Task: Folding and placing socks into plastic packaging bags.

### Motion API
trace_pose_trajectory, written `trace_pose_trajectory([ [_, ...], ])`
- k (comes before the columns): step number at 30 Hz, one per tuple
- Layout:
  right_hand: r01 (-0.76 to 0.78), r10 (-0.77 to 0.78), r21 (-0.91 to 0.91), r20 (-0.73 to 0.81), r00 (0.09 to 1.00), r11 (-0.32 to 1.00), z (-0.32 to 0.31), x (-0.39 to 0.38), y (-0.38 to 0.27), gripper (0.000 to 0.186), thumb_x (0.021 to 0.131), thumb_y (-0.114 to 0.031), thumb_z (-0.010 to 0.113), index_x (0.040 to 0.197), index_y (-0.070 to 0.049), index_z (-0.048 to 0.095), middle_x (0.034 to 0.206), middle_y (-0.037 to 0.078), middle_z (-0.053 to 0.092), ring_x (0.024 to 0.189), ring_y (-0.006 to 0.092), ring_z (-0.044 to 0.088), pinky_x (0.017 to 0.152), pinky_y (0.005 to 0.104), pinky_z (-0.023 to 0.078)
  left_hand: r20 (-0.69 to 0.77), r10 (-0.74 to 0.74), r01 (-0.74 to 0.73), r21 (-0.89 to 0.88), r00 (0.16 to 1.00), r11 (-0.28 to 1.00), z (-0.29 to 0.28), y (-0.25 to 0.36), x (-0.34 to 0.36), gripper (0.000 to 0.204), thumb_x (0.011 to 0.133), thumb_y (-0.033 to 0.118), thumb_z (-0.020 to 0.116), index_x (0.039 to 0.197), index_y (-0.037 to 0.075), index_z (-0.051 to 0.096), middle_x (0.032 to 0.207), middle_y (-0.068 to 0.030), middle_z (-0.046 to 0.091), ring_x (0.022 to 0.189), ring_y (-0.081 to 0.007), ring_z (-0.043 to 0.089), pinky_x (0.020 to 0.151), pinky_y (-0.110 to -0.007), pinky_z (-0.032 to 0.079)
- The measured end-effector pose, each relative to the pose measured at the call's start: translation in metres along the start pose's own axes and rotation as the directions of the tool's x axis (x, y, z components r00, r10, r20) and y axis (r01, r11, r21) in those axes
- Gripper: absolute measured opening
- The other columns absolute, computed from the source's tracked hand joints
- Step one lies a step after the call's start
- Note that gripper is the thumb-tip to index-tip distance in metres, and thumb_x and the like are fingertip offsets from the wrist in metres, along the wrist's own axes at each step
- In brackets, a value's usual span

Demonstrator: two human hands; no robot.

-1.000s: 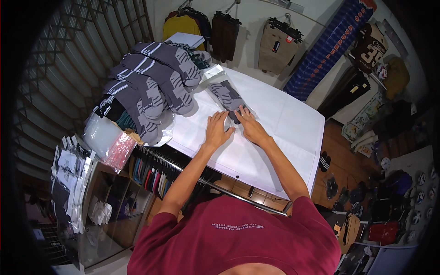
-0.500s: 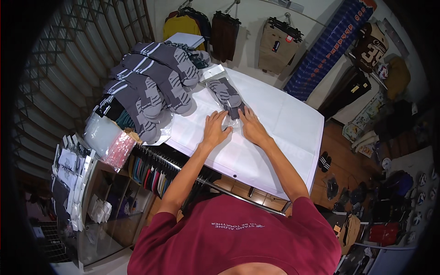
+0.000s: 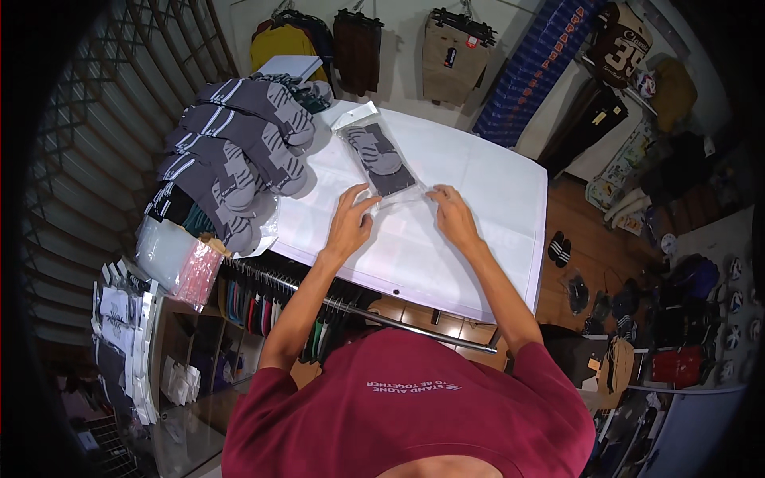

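White worktop (image 3: 486, 231) mid-frame bears bagged grey socks (image 3: 378, 155) at upper centre, their lower corners apparently being straightened by left hand (image 3: 347, 227) and right hand (image 3: 457, 223), fingers bent, any pinch impossible to tell, the next move calling for light, even tension.

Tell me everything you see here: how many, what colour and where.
Broad flat tabletop: one, white, centre.
Flat clear plastic bag of knit socks: one, grey socks, on the tabletop.
Heap of banded knit socks: several, grey and white, tabletop's left.
Glossy plastic packaging: count unclear, pink, below the heap.
Hanging cloth garments: many, mixed colours, beneath the tabletop's near edge.
Yellow cloth garment: one, yellow, back wall.
Beige cloth trousers: at least one, beige, back wall.
Long wrapped roll: one, blue, right of the trousers.
Striped slide sandals: one pair, black and white, right.
Short-sleeved shirt: one, maroon, lower centre.
Left hand: one, bare, at the bag's near left corner.
Right hand: one, bare, by its near right corner.
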State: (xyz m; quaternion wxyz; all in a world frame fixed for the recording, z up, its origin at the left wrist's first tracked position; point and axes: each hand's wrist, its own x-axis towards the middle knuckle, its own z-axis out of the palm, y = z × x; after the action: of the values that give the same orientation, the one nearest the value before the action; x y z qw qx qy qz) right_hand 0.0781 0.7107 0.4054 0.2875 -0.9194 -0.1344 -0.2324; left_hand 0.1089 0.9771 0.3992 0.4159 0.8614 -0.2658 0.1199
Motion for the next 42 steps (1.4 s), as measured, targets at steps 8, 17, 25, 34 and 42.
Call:
trace_pose_trajectory([
  [8,0.212,-0.204,-0.011,0.224,0.953,0.977,0.001,0.034,0.023,0.016,0.086,0.0,0.064,0.1,-0.001,0.073,0.126,0.01,0.065,0.108,0.0274,0.062,0.092,0.0348,0.052,0.027,0.141,-0.143,0.118,0.99,0.983,0.005,-0.006,0.005,0.018,0.083,0.001,0.068,0.1,0.004,0.074,0.118,-0.0094,0.067,0.124,-0.0328,0.053,0.102,-0.042,0.044],
  [17,0.199,-0.207,0.063,0.159,0.965,0.978,-0.001,0.015,0.004,0.005,0.084,0.002,0.065,0.088,0.001,0.065,0.109,0.009,0.071,0.103,0.0282,0.061,0.092,0.037,0.05,0.004,0.059,-0.059,0.094,0.998,0.994,-0.001,-0.006,-0.003,0.008,0.082,0.004,0.064,0.09,0.005,0.064,0.087,-0.0113,0.068,0.092,-0.0337,0.061,0.08,-0.045,0.048],
  [25,0.152,-0.168,0.095,0.186,0.968,0.984,0.001,0.008,0.003,0.006,0.088,-0.004,0.063,0.094,-0.004,0.065,0.093,0.01,0.069,0.094,0.0301,0.062,0.083,0.0408,0.049,-0.002,0.092,-0.091,0.128,0.996,0.988,-0.005,-0.001,-0.006,0.006,0.082,0.006,0.063,0.087,0.005,0.062,0.084,-0.011,0.067,0.087,-0.0351,0.06,0.076,-0.046,0.048],
  [34,-0.136,0.092,0.166,0.248,0.964,0.977,0.006,0.02,-0.003,0.012,0.094,-0.013,0.064,0.095,0.0,0.064,0.086,0.014,0.067,0.085,0.0282,0.064,0.077,0.0391,0.05,-0.031,-0.051,0.054,0.105,0.998,0.993,-0.005,0.005,-0.002,0.014,0.089,0.016,0.064,0.086,0.003,0.064,0.082,-0.0136,0.068,0.083,-0.0366,0.06,0.076,-0.045,0.048],
  [42,-0.271,0.234,0.146,0.231,0.944,0.951,0.023,0.027,-0.003,0.023,0.091,-0.02,0.069,0.09,0.003,0.067,0.081,0.016,0.069,0.073,0.0253,0.067,0.07,0.0351,0.053,-0.023,-0.211,0.212,0.131,0.977,0.968,0.005,-0.009,0.011,0.022,0.089,0.023,0.063,0.081,0.003,0.065,0.073,-0.016,0.066,0.074,-0.0373,0.063,0.066,-0.049,0.05],
])
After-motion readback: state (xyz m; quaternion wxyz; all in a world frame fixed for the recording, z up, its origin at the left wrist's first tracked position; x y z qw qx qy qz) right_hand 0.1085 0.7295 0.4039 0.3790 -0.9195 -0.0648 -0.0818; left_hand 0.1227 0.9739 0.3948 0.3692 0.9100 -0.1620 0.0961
